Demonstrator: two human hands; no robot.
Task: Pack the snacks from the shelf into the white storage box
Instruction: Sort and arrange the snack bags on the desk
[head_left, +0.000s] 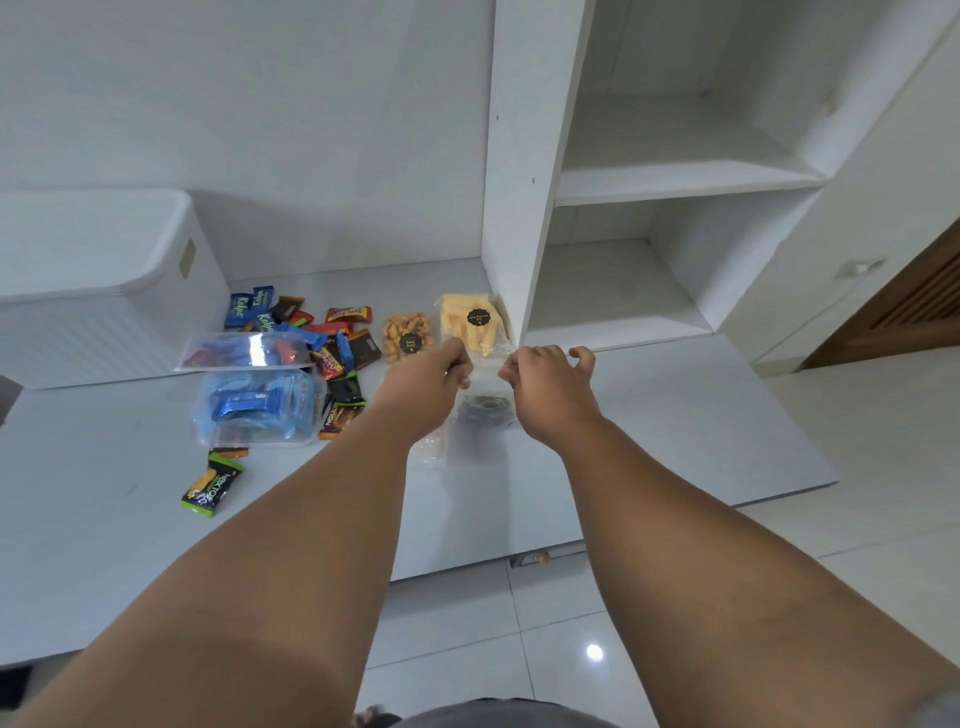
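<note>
your left hand (444, 371) and right hand (540, 376) each pinch a top corner of a clear snack bag (480, 410), holding it taut to lift. the white storage box (98, 291) sits well left of it.

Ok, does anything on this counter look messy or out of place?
Yes. A clear tub of blue packets lies tipped on its side beside a scattered pile of snack wrappers, and one green packet sits apart near the front edge. The white storage box is upright.
</note>
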